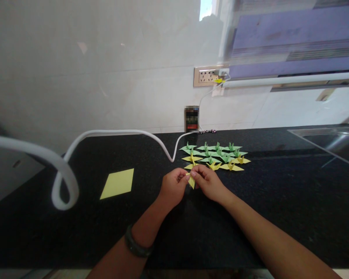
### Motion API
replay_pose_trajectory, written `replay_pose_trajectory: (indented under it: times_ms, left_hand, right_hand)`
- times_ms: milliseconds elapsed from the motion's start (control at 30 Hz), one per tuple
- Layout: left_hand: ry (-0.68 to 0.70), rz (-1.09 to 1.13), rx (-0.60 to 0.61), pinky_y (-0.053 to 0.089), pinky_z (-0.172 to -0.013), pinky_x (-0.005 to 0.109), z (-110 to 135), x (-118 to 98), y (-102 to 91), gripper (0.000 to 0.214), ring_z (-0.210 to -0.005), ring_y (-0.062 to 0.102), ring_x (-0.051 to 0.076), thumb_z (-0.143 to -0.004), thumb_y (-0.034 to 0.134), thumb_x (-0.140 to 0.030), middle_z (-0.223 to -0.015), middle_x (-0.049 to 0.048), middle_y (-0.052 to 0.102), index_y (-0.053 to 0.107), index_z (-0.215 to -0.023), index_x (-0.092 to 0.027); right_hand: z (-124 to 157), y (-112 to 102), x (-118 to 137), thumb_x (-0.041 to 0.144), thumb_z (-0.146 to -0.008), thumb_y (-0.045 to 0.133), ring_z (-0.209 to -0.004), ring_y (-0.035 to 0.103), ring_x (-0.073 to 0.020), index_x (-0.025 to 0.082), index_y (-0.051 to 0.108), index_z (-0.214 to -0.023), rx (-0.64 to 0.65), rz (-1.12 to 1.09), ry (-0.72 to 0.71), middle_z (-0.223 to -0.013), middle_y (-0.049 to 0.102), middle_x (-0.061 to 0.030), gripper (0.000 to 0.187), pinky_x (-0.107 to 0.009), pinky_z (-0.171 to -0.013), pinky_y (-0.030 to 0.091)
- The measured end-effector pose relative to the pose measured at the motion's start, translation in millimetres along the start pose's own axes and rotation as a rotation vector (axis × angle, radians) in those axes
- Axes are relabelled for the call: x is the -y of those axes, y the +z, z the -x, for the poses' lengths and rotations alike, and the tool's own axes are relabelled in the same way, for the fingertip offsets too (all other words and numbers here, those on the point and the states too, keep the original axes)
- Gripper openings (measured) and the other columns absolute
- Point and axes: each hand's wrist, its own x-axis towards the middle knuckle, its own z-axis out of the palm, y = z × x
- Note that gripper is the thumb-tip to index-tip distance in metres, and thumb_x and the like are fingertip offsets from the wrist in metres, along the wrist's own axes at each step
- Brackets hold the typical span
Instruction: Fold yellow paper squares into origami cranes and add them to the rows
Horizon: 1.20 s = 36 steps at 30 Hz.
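Between my two hands is a small folded piece of yellow paper (192, 182), narrowing to a point at its lower end. My left hand (174, 185) pinches it from the left, fingers curled. My right hand (208, 183) grips its upper right side with thumb and fingertips. The fingers hide part of the folds. Just beyond the hands stand rows of folded paper cranes: green cranes (210, 159) toward the back and yellow cranes (231, 166) nearer me. Flat on the counter to the left lies a yellow sheet of paper (118, 183).
A thick white cable (119, 132) loops across the left of the black countertop (75, 240). Against the tiled wall leans a phone-like device (191, 119), its screen blurred, below a wall socket (205, 76). A sink (331, 141) is set in at the right.
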Motion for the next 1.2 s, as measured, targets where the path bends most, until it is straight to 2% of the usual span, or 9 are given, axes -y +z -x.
replay_pose_trajectory:
  times_ms: [133,267,367,467,567,667,767,967,1200]
  left_hand:
    - [-0.012,0.047,0.022,0.038,-0.052,0.021,0.5,-0.8,1.3,0.017,-0.055,0.050,0.011,-0.073,0.050,-0.032,-0.060,-0.0003,0.055,0.055,-0.072,-0.015]
    - [-0.048,0.162,0.028,0.038,-0.050,0.021,0.8,-3.5,0.3,0.018,-0.053,0.050,0.010,-0.071,0.053,-0.032,-0.058,-0.0005,0.054,0.054,-0.070,-0.014]
    - [-0.070,0.237,0.000,0.038,-0.050,0.020,0.5,-4.4,0.0,0.018,-0.052,0.051,0.010,-0.070,0.055,-0.032,-0.057,-0.0005,0.055,0.054,-0.069,-0.014]
    - [-0.088,0.303,-0.059,0.040,-0.053,0.021,-0.1,-6.6,0.5,0.018,-0.055,0.053,0.010,-0.069,0.056,-0.031,-0.059,0.0002,0.057,0.054,-0.070,-0.013]
    - [-0.119,0.365,-0.085,0.041,-0.055,0.021,-0.4,-9.5,1.4,0.018,-0.056,0.054,0.010,-0.070,0.056,-0.030,-0.061,0.0003,0.058,0.055,-0.074,-0.013]
    - [-0.151,0.328,-0.071,0.042,-0.053,0.021,-0.4,-9.3,1.7,0.023,-0.056,0.054,0.011,-0.069,0.056,-0.033,-0.063,0.0018,0.060,0.058,-0.079,-0.013]
    - [-0.130,0.234,-0.082,0.041,-0.052,0.022,-0.8,-5.8,0.2,0.026,-0.055,0.054,0.012,-0.068,0.057,-0.037,-0.061,0.0027,0.060,0.062,-0.075,-0.012]
    - [-0.158,0.259,-0.109,0.042,-0.051,0.023,-2.1,-4.6,-3.9,0.026,-0.052,0.053,0.012,-0.064,0.060,-0.036,-0.057,0.0025,0.060,0.064,-0.071,-0.012]
    - [-0.111,0.219,-0.142,0.040,-0.050,0.022,1.1,-9.6,-3.5,0.023,-0.051,0.052,0.011,-0.065,0.059,-0.036,-0.055,0.0011,0.059,0.064,-0.068,-0.014]
  right_hand:
    - [3.9,3.8,5.8,0.026,-0.082,0.041,-0.057,0.044,-0.0103,0.016,0.049,-0.070,-0.105,0.161,-0.056,-0.061,0.048,0.0008,0.017,-0.022,-0.053,0.034]
    - [5.3,5.6,9.9,0.027,-0.081,0.041,-0.057,0.044,-0.0105,0.016,0.049,-0.068,-0.146,0.149,-0.038,-0.060,0.048,0.0008,0.019,-0.023,-0.054,0.034]
    - [3.8,7.1,6.2,0.032,-0.081,0.041,-0.055,0.044,-0.0096,0.017,0.050,-0.075,-0.107,-0.006,0.013,-0.062,0.048,0.0013,0.019,-0.022,-0.051,0.035]
    - [2.2,9.2,0.3,0.036,-0.081,0.042,-0.052,0.044,-0.0083,0.017,0.048,-0.080,-0.005,-0.164,0.051,-0.066,0.050,0.0012,0.020,-0.020,-0.048,0.035]
    - [1.7,9.1,-2.1,0.036,-0.081,0.041,-0.051,0.043,-0.0078,0.017,0.048,-0.078,0.038,-0.182,0.071,-0.065,0.052,0.0008,0.021,-0.020,-0.046,0.034]
    - [2.0,6.8,-0.1,0.035,-0.081,0.042,-0.051,0.041,-0.0076,0.016,0.049,-0.070,0.013,-0.101,0.039,-0.060,0.048,0.0020,0.023,-0.020,-0.047,0.034]
    - [2.4,6.3,2.8,0.037,-0.079,0.044,-0.051,0.040,-0.0072,0.016,0.050,-0.071,-0.004,-0.076,0.025,-0.061,0.045,0.0025,0.023,-0.019,-0.047,0.034]
    - [3.3,10.3,3.1,0.041,-0.080,0.041,-0.044,0.039,-0.0063,0.016,0.049,-0.073,0.092,-0.196,0.122,-0.058,0.041,0.0038,0.027,-0.018,-0.040,0.033]
    - [4.6,14.2,5.7,0.040,-0.078,0.046,-0.043,0.035,-0.0066,0.017,0.044,-0.061,-0.044,-0.135,0.088,-0.049,0.040,0.0045,0.029,-0.018,-0.041,0.029]
